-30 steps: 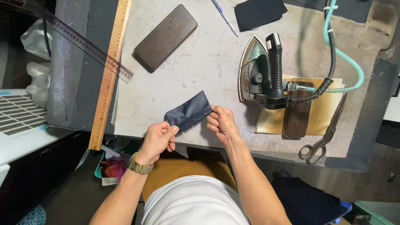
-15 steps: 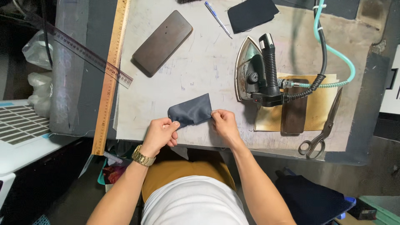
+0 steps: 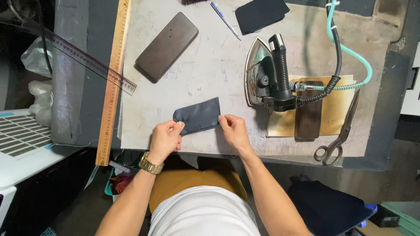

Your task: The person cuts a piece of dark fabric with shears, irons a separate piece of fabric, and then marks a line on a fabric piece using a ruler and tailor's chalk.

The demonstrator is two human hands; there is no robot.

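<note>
Both hands pinch a small folded piece of dark blue fabric [image 3: 197, 115] lying flat near the front edge of the tabletop [image 3: 210, 65]: the left hand [image 3: 165, 139] grips its left end, the right hand [image 3: 234, 131] its right end. A steam iron [image 3: 267, 74] stands just beside it, toward the right edge.

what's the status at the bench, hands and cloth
Left hand and right hand pinch the ends of the dark folded cloth, flat on the table. Iron stands right of it, apart.
</note>
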